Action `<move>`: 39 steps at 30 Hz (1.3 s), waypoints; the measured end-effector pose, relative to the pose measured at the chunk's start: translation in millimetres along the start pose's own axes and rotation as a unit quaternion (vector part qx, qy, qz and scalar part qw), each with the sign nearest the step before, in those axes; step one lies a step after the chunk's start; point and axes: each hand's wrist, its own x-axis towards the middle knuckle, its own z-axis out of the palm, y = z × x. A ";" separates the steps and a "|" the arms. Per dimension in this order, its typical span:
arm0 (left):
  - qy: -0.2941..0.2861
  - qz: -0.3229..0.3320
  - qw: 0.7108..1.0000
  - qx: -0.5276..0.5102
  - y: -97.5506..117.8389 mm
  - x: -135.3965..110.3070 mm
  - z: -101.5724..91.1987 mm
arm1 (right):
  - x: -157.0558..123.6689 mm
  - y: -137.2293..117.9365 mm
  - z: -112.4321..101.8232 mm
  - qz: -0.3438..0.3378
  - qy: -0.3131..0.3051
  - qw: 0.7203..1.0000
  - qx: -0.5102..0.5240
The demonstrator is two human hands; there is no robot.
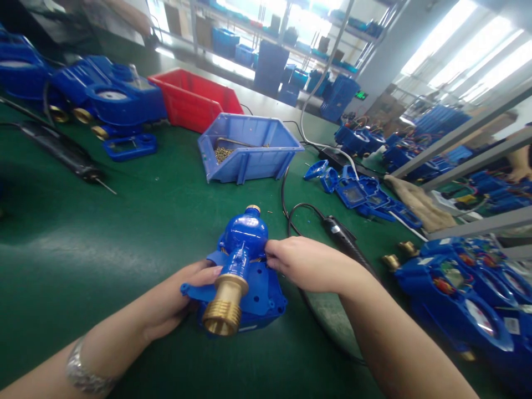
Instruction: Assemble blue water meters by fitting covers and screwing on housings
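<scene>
A blue water meter (247, 235) with brass threaded ends lies on the green table in front of me, its wide brass opening pointing toward me. Under its round body is a flat blue housing with screw holes. My left hand (189, 293) grips the housing from the left, thumb on top and fingers mostly hidden beneath. Against the right side of the round body, my right hand (301, 261) has its fingers pinched together. What they hold, if anything, is hidden. Just right of that hand lies a black electric screwdriver (344, 238) with its cable.
Ahead stand a light-blue bin (257, 166) with small brass screws and a red bin (187, 105). More blue meters (112, 94) sit at left, near another black screwdriver (58, 147). Blue covers (353, 188) and open meters (461, 277) lie at right. Other people's arms show at the edges.
</scene>
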 end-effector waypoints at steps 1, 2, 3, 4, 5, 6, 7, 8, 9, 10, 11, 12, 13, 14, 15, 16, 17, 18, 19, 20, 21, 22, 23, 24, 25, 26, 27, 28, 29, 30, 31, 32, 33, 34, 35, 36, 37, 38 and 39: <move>0.000 -0.002 1.000 0.001 -0.6 0.8 -1.0 | 0.5 -0.2 -0.1 0.010 0.005 1.000 0.003; 0.001 -0.003 1.000 0.002 -1.1 1.5 -1.7 | 1.0 0.8 -0.5 0.020 0.007 1.000 0.009; 0.002 -0.003 1.000 0.003 -1.4 2.1 -2.0 | 2.1 3.2 -1.1 0.030 0.007 0.999 0.016; 0.002 -0.002 1.000 0.003 -1.6 2.4 -1.9 | 4.1 7.3 -1.8 0.039 0.006 0.999 0.024; 0.002 -0.001 1.000 0.002 -1.5 2.4 -1.4 | 7.6 13.2 -2.6 0.050 0.010 0.998 0.030; 0.003 0.002 1.000 0.000 -1.2 2.3 -0.6 | 12.8 20.5 -3.1 0.068 0.022 0.997 0.035; 0.005 0.005 1.000 -0.003 -0.8 2.0 0.2 | 20.0 28.8 -2.9 0.093 0.045 0.994 0.036; 0.006 0.006 1.000 -0.004 -0.4 1.8 0.9 | 29.1 37.7 -1.8 0.123 0.077 0.989 0.034; 0.006 0.007 1.000 -0.004 -0.2 1.6 1.4 | 39.7 46.4 0.4 0.156 0.112 0.981 0.028; 0.008 0.007 1.000 -0.004 -0.1 1.5 1.5 | 51.2 54.4 3.7 0.184 0.143 0.972 0.023; 0.009 0.006 1.000 -0.003 -0.2 1.6 1.2 | 63.0 61.3 7.9 0.207 0.164 0.964 0.022; 0.010 0.007 1.000 -0.001 -0.4 1.7 0.6 | 74.3 66.8 12.4 0.223 0.177 0.958 0.024; 0.009 0.007 1.000 0.000 -0.8 1.8 -0.2 | 84.5 70.8 17.0 0.234 0.186 0.954 0.030; 0.005 0.008 1.000 0.000 -1.3 1.8 -1.2 | 92.9 73.4 21.2 0.241 0.191 0.951 0.039; 0.000 0.009 1.000 -0.001 -1.7 1.8 -2.2 | 99.0 74.6 24.5 0.244 0.196 0.948 0.050; -0.009 0.009 1.000 -0.003 -2.1 1.7 -3.1 | 102.5 74.5 26.7 0.244 0.201 0.947 0.064; -0.015 0.011 1.000 -0.004 -2.4 1.5 -3.7 | 102.9 73.3 27.9 0.241 0.204 0.945 0.081; -0.019 0.012 1.000 -0.006 -2.6 1.4 -4.1 | 100.1 70.9 28.1 0.234 0.205 0.945 0.103; -0.018 0.013 1.000 -0.006 -2.6 1.4 -4.3 | 93.9 67.2 27.6 0.223 0.204 0.944 0.129; -0.017 0.014 1.000 -0.004 -2.6 1.5 -4.4 | 84.4 62.4 27.0 0.208 0.200 0.944 0.160; -0.014 0.015 1.000 0.000 -2.4 1.8 -4.3 | 71.7 56.5 26.7 0.189 0.194 0.943 0.194; -0.010 0.016 1.000 0.003 -2.3 2.1 -4.1 | 56.4 49.7 27.1 0.168 0.187 0.941 0.229; -0.008 0.017 1.000 0.007 -2.2 2.4 -4.0 | 39.5 42.5 28.6 0.146 0.179 0.937 0.263; -0.009 0.017 1.000 0.009 -2.2 2.6 -4.0 | 21.9 35.2 31.4 0.124 0.171 0.931 0.296; -0.012 0.017 1.000 0.009 -2.1 2.7 -3.8 | 4.9 28.3 35.4 0.105 0.162 0.926 0.325; -0.016 0.017 1.000 0.007 -2.1 2.6 -3.6 | -10.4 22.1 40.2 0.077 0.154 0.913 0.370; -0.017 0.016 1.000 0.004 -1.9 2.3 -3.2 | -23.2 16.9 45.6 0.042 0.145 0.889 0.433; -0.016 0.014 1.000 0.001 -1.7 1.9 -2.6 | -32.9 12.8 51.1 0.022 0.139 0.870 0.473; -0.014 0.012 1.000 -0.002 -1.3 1.4 -1.9 | -39.5 9.7 56.1 0.009 0.134 0.854 0.503; -0.011 0.010 1.000 -0.004 -0.9 0.9 -1.0 | -43.4 7.5 60.3 0.004 0.131 0.848 0.514; -0.007 0.007 1.000 -0.006 -0.6 0.5 -0.1 | -45.2 6.0 63.4 0.007 0.128 0.853 0.505; -0.003 0.005 1.000 -0.008 -0.3 0.2 0.7 | -45.6 4.9 65.5 0.011 0.126 0.863 0.490; 0.000 0.003 1.000 -0.010 -0.2 0.1 1.3 | -45.5 4.1 66.4 0.012 0.123 0.872 0.473; 0.003 0.002 1.000 -0.010 -0.3 0.1 1.6 | -45.5 3.4 66.4 0.012 0.120 0.881 0.457; 0.006 0.001 1.000 -0.010 -0.6 0.2 1.5 | -45.8 2.9 65.6 0.015 0.116 0.888 0.445; 0.011 -0.001 1.000 -0.008 -1.1 0.4 1.1 | -46.3 2.8 64.1 0.021 0.110 0.893 0.436; 0.016 -0.002 1.000 -0.006 -1.6 0.6 0.5 | -46.8 3.4 62.1 0.031 0.098 0.894 0.436; 0.021 -0.002 1.000 -0.004 -2.2 0.9 -0.3 | -46.6 5.3 59.6 0.039 0.087 0.891 0.445; 0.025 -0.001 1.000 -0.002 -2.8 1.2 -1.2 | -44.9 8.7 56.5 0.044 0.081 0.886 0.454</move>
